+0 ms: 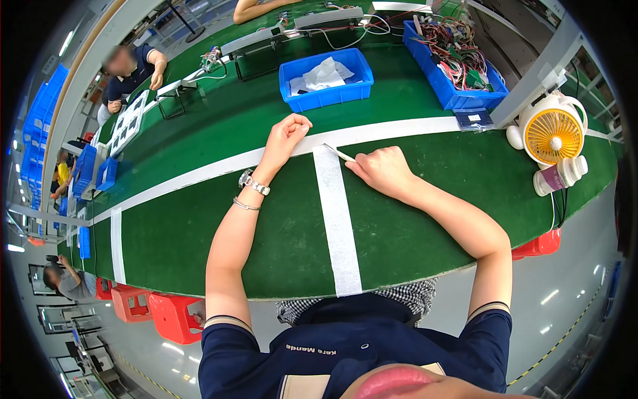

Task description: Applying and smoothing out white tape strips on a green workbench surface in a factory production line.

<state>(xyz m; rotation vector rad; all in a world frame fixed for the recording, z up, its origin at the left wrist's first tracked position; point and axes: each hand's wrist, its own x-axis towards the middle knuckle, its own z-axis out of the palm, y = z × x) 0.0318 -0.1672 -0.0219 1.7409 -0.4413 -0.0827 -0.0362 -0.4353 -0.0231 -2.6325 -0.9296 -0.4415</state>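
My right hand (384,171) is closed around a slim white craft knife (345,156). Its thin grey tip points left and away, over the far end of a white tape strip (337,226) that runs across the green table. Just left of that tip, above the long cross strip of white tape (229,159), is my left hand (287,138). Its fingers are curled in, and I see nothing in them. A watch and a bracelet are on that wrist.
Beyond my hands stands a blue bin (329,96) with crumpled white material. To its right, another blue bin (458,98) is full of wires and green boards. A yellow fan (553,133) and a white bottle (560,176) are at the right. People sit at the left.
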